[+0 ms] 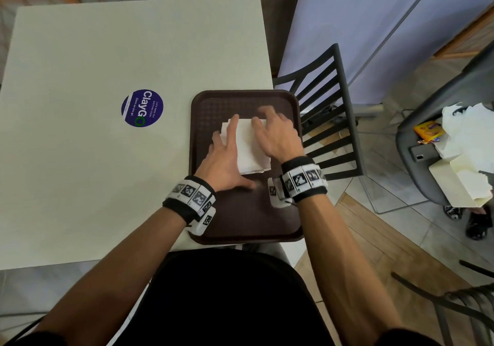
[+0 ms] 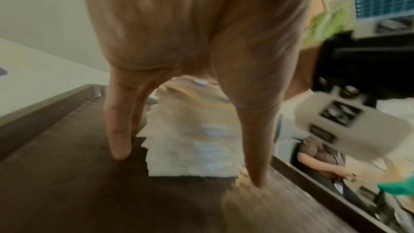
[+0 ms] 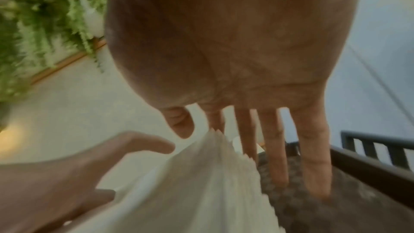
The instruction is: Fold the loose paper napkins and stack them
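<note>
Squaring a stack of napkins (image 1: 248, 145) on a brown tray (image 1: 211, 110) at the counter's (image 1: 107, 51) right edge. Left hand (image 1: 226, 158) and right hand (image 1: 278, 134) spread, fingers straight, flanking it. Probably light, soft, slippery (easily fanned); best taken by both long sides.

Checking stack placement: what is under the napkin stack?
The napkin stack rests on the brown tray, which sits on the table. The tray surface directly beneath is covered.

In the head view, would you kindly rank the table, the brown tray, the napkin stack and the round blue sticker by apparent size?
Largest to smallest:
1. table
2. brown tray
3. napkin stack, partly covered by both hands
4. round blue sticker, close to the stack, so unsure
</note>
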A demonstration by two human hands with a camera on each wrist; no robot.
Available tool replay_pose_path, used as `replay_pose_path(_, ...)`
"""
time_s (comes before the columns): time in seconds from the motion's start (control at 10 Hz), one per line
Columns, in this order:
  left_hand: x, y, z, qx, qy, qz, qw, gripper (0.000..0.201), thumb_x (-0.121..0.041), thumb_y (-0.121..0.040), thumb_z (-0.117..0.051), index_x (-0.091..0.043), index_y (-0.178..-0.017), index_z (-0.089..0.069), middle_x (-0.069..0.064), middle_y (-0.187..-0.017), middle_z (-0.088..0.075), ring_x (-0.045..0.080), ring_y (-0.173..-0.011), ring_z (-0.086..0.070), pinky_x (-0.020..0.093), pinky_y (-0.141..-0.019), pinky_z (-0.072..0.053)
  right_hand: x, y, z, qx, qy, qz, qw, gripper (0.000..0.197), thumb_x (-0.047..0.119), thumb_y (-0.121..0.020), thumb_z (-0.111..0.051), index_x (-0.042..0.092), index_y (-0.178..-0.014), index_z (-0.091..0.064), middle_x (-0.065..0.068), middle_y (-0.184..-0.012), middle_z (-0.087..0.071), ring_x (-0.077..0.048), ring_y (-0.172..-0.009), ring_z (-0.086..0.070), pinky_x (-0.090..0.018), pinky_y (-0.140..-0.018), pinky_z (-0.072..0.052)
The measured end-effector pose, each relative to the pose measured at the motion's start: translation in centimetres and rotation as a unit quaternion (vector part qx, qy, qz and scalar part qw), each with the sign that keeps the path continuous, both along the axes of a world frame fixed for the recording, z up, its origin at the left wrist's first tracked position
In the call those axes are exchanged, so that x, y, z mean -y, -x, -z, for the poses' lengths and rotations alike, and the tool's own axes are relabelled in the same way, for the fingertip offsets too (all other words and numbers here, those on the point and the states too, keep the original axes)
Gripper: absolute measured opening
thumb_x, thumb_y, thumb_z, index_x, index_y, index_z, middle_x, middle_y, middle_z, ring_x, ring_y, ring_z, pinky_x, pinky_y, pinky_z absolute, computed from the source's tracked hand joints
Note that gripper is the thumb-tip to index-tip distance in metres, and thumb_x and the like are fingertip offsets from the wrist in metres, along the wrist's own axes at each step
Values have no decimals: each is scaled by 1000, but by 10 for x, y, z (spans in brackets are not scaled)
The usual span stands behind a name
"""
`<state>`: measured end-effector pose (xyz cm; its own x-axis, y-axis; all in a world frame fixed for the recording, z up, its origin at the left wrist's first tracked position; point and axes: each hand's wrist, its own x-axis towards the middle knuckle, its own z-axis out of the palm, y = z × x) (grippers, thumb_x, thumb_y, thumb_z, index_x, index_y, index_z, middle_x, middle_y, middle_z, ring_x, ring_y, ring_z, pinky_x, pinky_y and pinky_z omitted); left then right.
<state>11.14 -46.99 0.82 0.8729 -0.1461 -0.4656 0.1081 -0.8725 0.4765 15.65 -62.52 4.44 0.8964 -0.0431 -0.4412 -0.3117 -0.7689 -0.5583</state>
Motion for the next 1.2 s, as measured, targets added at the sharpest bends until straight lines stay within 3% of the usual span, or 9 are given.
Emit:
replay_pose_path(0.1, 14, 3, 11, 55, -44, -1, 998, 152, -31, -60, -105, -37, -163, 7, 25, -152, -30, 48, -128, -55, 59, -91, -58, -5, -26, 3, -51, 31, -130, 990, 56, 55, -105, -29, 26, -138, -64, -12, -148, -62, -37, -132, -61, -57, -112, -49)
replay_pose_path(0.2, 20, -2, 14, 95, -47, -32, 994, 125, -20, -73, -95, -30, -160, -4, 22, -128, -51, 43, -110, -64, 49, -76, -54, -7, -45, 16, -75, 54, -192, 977, 44, 51, -97, -27, 27, -89, -63, -13, -121, -70, -41, -115, -67, -51, -103, -52)
replay_pose_path(0.3, 19, -8, 8, 69, -33, -56, 996, 136, -17, -68, -99, -34, -160, -1, 22, -126, -55, 45, -107, -65, 53, -83, -55, -5, -49, 18, -55, 40, -186, 980, 41, 41, -106, -34, 31, -71, -52, -6, -96, -64, -36, -97, -67, -44, -88, -48)
replay_pose_path(0.4, 19, -10, 5, 37, -11, -64, 997, 162, -17, -53, -107, -40, -163, 10, 24, -134, -53, 44, -117, -63, 55, -97, -53, 0, -44, 15, -47, 20, -181, 982, 39, 39, -112, -35, 29, -83, -59, -4, -100, -66, -31, -98, -65, -48, -95, -52)
replay_pose_path(0.5, 14, -8, 5, 19, 18, -83, 996, 169, -22, -48, -110, -45, -160, 16, 23, -136, -53, 42, -119, -61, 58, -103, -53, 10, -32, 15, -22, -21, -84, 996, 47, 49, -112, -34, 20, -132, -65, -13, -134, -67, -35, -123, -64, -50, -107, -51)
replay_pose_path(0.6, 10, -6, 7, 14, 31, -99, 994, 166, -25, -52, -108, -45, -159, 17, 22, -132, -57, 40, -116, -64, 57, -101, -54, 15, -11, 18, -61, -26, 9, 998, 64, 56, -111, -34, 11, -154, -50, -23, -153, -55, -42, -134, -59, -54, -114, -50)
replay_pose_path(0.7, 13, -10, 8, 21, 31, -96, 995, 162, -24, -57, -106, -40, -162, 17, 21, -125, -64, 35, -103, -69, 46, -88, -56, 10, 1, 23, -85, -36, 28, 995, 62, 51, -113, -34, 5, -151, -50, -27, -154, -52, -45, -136, -57, -54, -116, -48)
replay_pose_path(1.0, -22, 8, -26, 25, 19, -117, 993, 171, -23, -47, -110, -47, -160, 16, 22, -131, -63, 39, -115, -66, 59, -102, -55, -8, 12, -2, -4, 18, 12, 1000, 54, 45, -115, -36, 7, -152, -46, -24, -150, -56, -46, -135, -58, -55, -112, -47)
replay_pose_path(1.2, -107, 95, -52, 68, 38, -201, 976, 112, -33, -75, -99, -35, -159, -25, 17, -147, -59, 35, -137, -57, 52, -111, -49, -16, 77, -37, 192, 19, -33, 981, 51, 49, -114, -36, 19, -150, -54, -14, -140, -67, -37, -123, -67, -52, -99, -56)
